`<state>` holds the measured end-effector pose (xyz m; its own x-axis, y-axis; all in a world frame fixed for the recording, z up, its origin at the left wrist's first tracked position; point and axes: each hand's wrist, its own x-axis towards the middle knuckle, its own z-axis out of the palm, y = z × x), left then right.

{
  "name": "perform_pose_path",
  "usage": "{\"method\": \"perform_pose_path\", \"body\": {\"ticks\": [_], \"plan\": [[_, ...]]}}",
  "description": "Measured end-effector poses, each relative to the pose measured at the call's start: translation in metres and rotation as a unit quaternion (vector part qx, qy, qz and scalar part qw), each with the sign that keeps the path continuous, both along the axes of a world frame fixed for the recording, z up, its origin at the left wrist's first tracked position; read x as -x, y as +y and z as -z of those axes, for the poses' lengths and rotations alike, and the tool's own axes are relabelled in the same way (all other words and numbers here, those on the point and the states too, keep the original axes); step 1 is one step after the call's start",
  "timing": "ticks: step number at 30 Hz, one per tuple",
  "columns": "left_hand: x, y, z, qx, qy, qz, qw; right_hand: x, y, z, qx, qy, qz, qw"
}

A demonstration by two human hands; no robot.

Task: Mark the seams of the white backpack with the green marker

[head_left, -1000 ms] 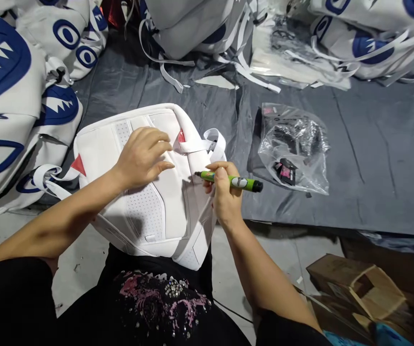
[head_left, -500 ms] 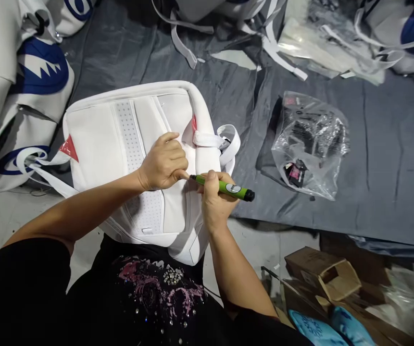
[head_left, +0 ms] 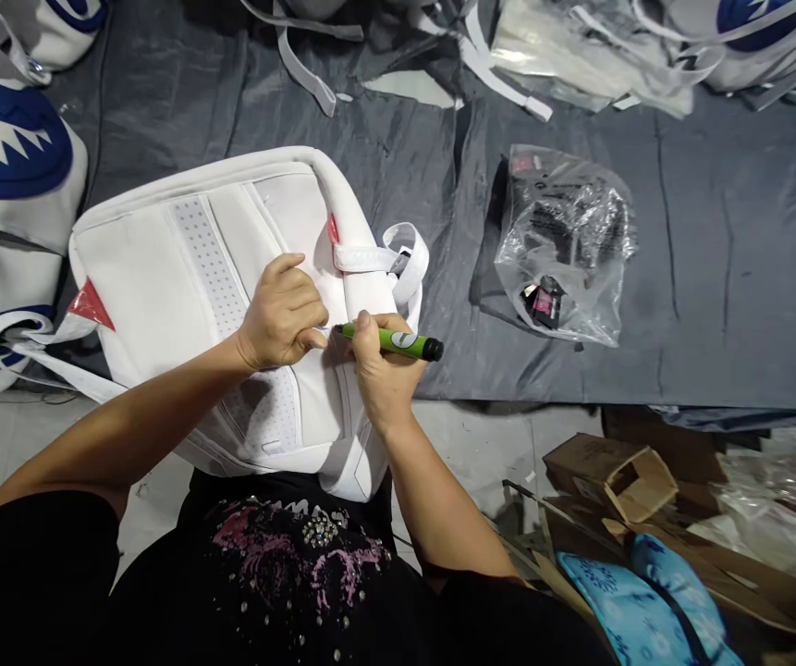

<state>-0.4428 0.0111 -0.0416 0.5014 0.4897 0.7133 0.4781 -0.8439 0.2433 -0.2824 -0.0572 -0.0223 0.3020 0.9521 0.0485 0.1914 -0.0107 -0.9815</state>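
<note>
Ideally, the right grip (head_left: 385,372), wrapped round the green pen (head_left: 404,342), should move lightly over the white bag (head_left: 140,287) at the desk (head_left: 751,305) edge. Whether the curled left grip (head_left: 284,311) pinches anything is unclear.

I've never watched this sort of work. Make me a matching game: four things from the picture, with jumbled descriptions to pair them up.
Things
1. Marker pen
2. Plastic bag
3. Cardboard box
4. Backpack nearest the person

Descriptions
A. Brown, open at one end
B. White, beneath the left hand
C. Green with a black end, held in the right hand
D. See-through, lying on the dark grey cover

Right pairs: 1-C, 2-D, 3-A, 4-B
</note>
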Motion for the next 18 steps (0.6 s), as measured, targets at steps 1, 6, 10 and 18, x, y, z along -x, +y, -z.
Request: {"method": "perform_pose_path", "body": {"ticks": [1,6,10,18], "plan": [[0.0006,-0.0004,0.0005,0.008,0.013,-0.006,1.0,0.0,0.0001,-0.0007,-0.001,0.0,0.001,1.0],[0.0015,-0.0011,0.0021,0.011,0.031,-0.016,0.999,-0.0011,0.0018,-0.0032,0.017,0.008,-0.022,1.0],[0.0002,-0.0013,0.0002,-0.008,0.007,-0.004,1.0,-0.0023,0.003,-0.0028,0.022,0.009,-0.02,1.0],[-0.0008,-0.0027,-0.0009,-0.013,0.006,-0.003,1.0,-0.0037,0.0064,-0.0012,0.041,0.005,-0.01,0.999]]}}
